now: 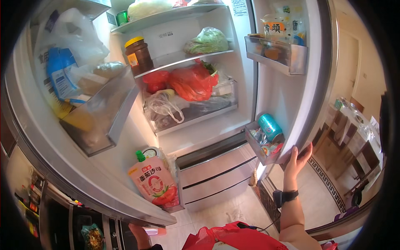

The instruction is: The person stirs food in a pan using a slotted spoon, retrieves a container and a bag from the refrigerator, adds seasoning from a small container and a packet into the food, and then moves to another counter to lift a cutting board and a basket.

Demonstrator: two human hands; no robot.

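Both doors of a refrigerator stand wide before me. My right hand (297, 162) grips the lower edge of the right refrigerator door (300, 128), thumb on the inner side and fingers on the outer. My left hand (139, 235) is at the bottom of the left refrigerator door (131, 200); its fingers are hidden behind that door. In the left door's low bin sits a pink tomato sauce pouch (155, 181) with a green cap. A teal can (270, 127) leans in the right door's low bin (259, 150), above small packets.
Inside are red plastic bags (193, 79), a brown jar with a yellow lid (137, 54) and bagged greens (209, 40). Clear plastic bags lie in the drawer (200, 115). A dining table (359, 122) with chairs stands at right. A dish of food (93, 237) is at lower left.
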